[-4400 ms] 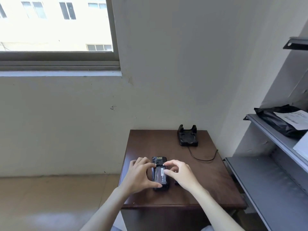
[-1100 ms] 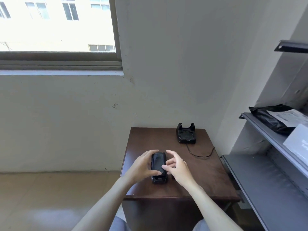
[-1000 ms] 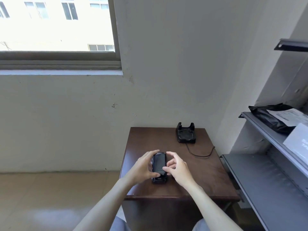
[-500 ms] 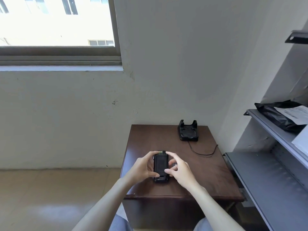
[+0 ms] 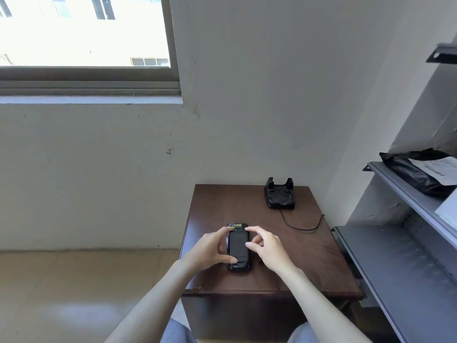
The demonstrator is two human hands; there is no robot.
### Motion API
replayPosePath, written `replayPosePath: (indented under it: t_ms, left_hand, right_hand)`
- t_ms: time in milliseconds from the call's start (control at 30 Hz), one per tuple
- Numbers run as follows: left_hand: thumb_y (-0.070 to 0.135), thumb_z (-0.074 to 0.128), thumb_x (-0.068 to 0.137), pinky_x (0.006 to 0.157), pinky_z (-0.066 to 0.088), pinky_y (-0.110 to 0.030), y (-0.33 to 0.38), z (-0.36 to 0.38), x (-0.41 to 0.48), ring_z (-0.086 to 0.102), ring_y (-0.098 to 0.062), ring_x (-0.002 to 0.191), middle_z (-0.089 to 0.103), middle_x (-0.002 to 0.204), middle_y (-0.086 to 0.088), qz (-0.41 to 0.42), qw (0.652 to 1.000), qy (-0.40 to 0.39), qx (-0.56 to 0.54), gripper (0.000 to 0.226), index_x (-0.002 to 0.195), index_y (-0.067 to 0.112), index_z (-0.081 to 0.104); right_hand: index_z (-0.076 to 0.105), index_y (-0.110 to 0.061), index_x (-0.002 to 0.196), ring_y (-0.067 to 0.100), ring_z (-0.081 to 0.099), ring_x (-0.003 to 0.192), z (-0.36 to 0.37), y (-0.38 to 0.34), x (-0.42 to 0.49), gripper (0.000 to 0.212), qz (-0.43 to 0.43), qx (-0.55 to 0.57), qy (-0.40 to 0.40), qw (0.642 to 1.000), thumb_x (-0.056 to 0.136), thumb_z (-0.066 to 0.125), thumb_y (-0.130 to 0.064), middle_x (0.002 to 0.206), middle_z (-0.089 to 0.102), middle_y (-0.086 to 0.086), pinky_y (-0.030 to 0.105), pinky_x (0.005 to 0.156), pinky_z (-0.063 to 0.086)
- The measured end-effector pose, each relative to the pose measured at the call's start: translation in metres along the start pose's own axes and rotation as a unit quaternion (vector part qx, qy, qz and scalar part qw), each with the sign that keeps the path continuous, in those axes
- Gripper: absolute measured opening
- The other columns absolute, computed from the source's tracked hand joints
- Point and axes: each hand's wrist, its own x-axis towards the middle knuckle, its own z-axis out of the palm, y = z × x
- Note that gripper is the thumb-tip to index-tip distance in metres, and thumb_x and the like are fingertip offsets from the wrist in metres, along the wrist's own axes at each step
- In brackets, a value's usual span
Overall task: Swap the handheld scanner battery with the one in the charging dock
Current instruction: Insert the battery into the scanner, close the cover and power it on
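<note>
Only the head view to go on here. The black handheld scanner is lying flat, back side up, near the front of the dark brown wooden surface, right in front of the person. Makes sense to me: lying flat means the surface takes the weight and both hands are free to work on the back panel.

The left hand has its grip wrapped round the scanner's left edge, forefinger up at the top corner and thumb down near the bottom end. Looks like it's there to pin the scanner so it doesn't skate around. The right hand has a narrow pinch-type grip on the right side, forefinger at the top right corner and thumb on the back panel. My guess is it's either seating or working loose the battery cover. The back looks closed, so no battery is actually visible and I can't tell which one is inside.

The black charging dock sits at the far right corner of the surface, well apart from the hands, with its thin black cable looping off toward the right edge. Too dark to tell whether a battery is sitting in it.

Off to the right is a grey metal shelf with a black plastic parcel on the level above.
</note>
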Motion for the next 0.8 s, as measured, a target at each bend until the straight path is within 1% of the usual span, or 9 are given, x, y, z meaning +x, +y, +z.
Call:
replayPosePath:
  t_ms: [67, 167, 267, 367, 433, 533, 600, 700, 800]
  left_hand:
    - [0.049, 0.088, 0.071, 0.064, 0.040, -0.024, 0.000, -0.003, 0.001, 0.052, -0.008, 0.072, 0.054, 0.080, 0.013, -0.002, 0.999, -0.004, 0.047, 0.092, 0.148, 0.031, 0.042]
    - [0.060, 0.082, 0.071, 0.068, 0.040, -0.030, 0.000, -0.005, 0.000, 0.049, -0.013, 0.081, 0.051, 0.095, 0.011, -0.004, 0.995, -0.008, 0.098, 0.095, 0.151, 0.033, 0.039]
    - [0.069, 0.077, 0.071, 0.068, 0.041, -0.032, -0.001, -0.005, -0.001, 0.050, -0.012, 0.082, 0.055, 0.100, 0.009, -0.006, 0.991, -0.011, 0.130, 0.096, 0.152, 0.035, 0.037]
    - [0.074, 0.071, 0.072, 0.071, 0.045, -0.034, -0.003, -0.006, -0.002, 0.056, -0.015, 0.090, 0.062, 0.106, 0.004, -0.014, 0.988, -0.017, 0.150, 0.095, 0.153, 0.038, 0.036]
    - [0.076, 0.069, 0.073, 0.069, 0.042, -0.032, -0.004, -0.005, -0.001, 0.058, -0.017, 0.094, 0.061, 0.103, 0.005, -0.015, 0.987, -0.019, 0.161, 0.093, 0.152, 0.039, 0.037]
    - [0.076, 0.066, 0.075, 0.068, 0.040, -0.031, -0.005, -0.003, -0.002, 0.054, -0.013, 0.094, 0.057, 0.103, 0.006, -0.007, 0.985, -0.020, 0.170, 0.090, 0.152, 0.039, 0.038]
    - [0.080, 0.058, 0.075, 0.074, 0.044, -0.034, -0.005, -0.001, -0.004, 0.053, -0.017, 0.103, 0.053, 0.108, 0.004, 0.003, 0.982, -0.016, 0.186, 0.092, 0.152, 0.035, 0.039]
    - [0.091, 0.032, 0.074, 0.088, 0.051, -0.040, -0.006, 0.003, -0.003, 0.051, -0.023, 0.112, 0.051, 0.121, 0.003, 0.031, 0.972, 0.023, 0.231, 0.098, 0.147, 0.029, 0.048]
    - [0.085, 0.026, 0.084, 0.095, 0.048, -0.040, -0.002, 0.010, -0.003, 0.048, -0.021, 0.120, 0.050, 0.136, 0.008, 0.042, 0.963, 0.045, 0.261, 0.088, 0.145, 0.027, 0.051]
  right_hand:
    - [0.065, -0.039, 0.121, 0.003, 0.052, 0.063, 0.003, 0.003, 0.007, 0.035, 0.009, -0.016, 0.002, 1.000, 0.088, 0.071, -0.027, 0.086, 0.069, -0.001, 0.032, 0.074, 0.053]
    - [0.066, -0.040, 0.117, 0.006, 0.054, 0.067, 0.006, 0.006, 0.013, 0.034, 0.011, -0.039, 0.005, 0.999, 0.085, 0.073, -0.030, 0.085, 0.066, -0.006, 0.038, 0.078, 0.056]
    - [0.066, -0.039, 0.119, 0.007, 0.056, 0.075, 0.007, 0.006, 0.016, 0.035, 0.007, -0.073, 0.002, 0.997, 0.085, 0.074, -0.033, 0.092, 0.059, -0.010, 0.037, 0.083, 0.054]
    - [0.066, -0.036, 0.123, 0.009, 0.057, 0.082, 0.006, 0.005, 0.016, 0.037, 0.001, -0.099, -0.008, 0.995, 0.087, 0.072, -0.035, 0.097, 0.057, -0.012, 0.035, 0.085, 0.053]
    - [0.066, -0.034, 0.126, 0.008, 0.056, 0.083, 0.007, 0.006, 0.015, 0.038, -0.003, -0.110, -0.011, 0.994, 0.088, 0.071, -0.035, 0.099, 0.056, -0.014, 0.034, 0.087, 0.052]
    - [0.066, -0.032, 0.129, 0.005, 0.051, 0.088, 0.007, 0.007, 0.011, 0.038, -0.011, -0.122, -0.010, 0.992, 0.091, 0.068, -0.035, 0.105, 0.054, -0.017, 0.032, 0.090, 0.050]
    - [0.065, -0.029, 0.131, 0.005, 0.048, 0.096, 0.008, 0.006, 0.007, 0.037, -0.021, -0.136, -0.009, 0.990, 0.095, 0.065, -0.036, 0.114, 0.056, -0.017, 0.031, 0.094, 0.047]
    - [0.065, -0.025, 0.132, 0.009, 0.049, 0.111, 0.005, 0.001, 0.000, 0.034, -0.054, -0.166, 0.001, 0.985, 0.100, 0.058, -0.034, 0.128, 0.058, -0.018, 0.031, 0.100, 0.045]
    - [0.065, -0.025, 0.132, 0.008, 0.048, 0.122, 0.003, -0.002, -0.007, 0.033, -0.083, -0.196, -0.003, 0.977, 0.102, 0.053, -0.031, 0.136, 0.059, -0.020, 0.028, 0.101, 0.045]
